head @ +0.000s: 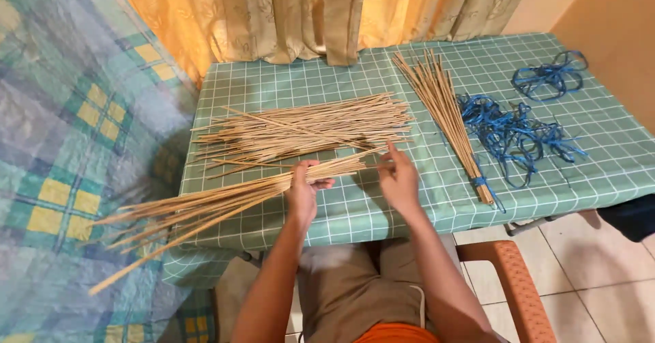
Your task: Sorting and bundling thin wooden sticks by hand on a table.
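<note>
Stick bundle (225, 203): a loose sheaf of thin tan sticks that I hold across the near edge of the table (382, 210); its long end juts past the table's near left corner and fans out over the checked cloth beside it, while the short ends point toward the table's middle.
My left hand (302, 194): closed around the bundle near its inner end, fingers curled over the top of the sticks, just inside the near edge.
My right hand (398, 179): fingers narrow, pinched at the tips of a stick or two where the bundle ends; I cannot tell how many sticks are in the pinch.
Loose pile (307, 130): more sticks of the same kind lying flat in the middle of the table, just beyond my hands, running left to right.
Tied bundle (447, 114): a tighter sheaf to the right of the pile, running from the far edge down toward the near edge, bound with blue string at its near end.
Blue strips (518, 135): a tangle lying just right of the tied bundle.
Blue loops (551, 75): a smaller coil near the far right corner, apart from the tangle.
Curtain (307, 15): hangs behind the far edge.
Chair arm (515, 281): orange, at my right side below the table.
</note>
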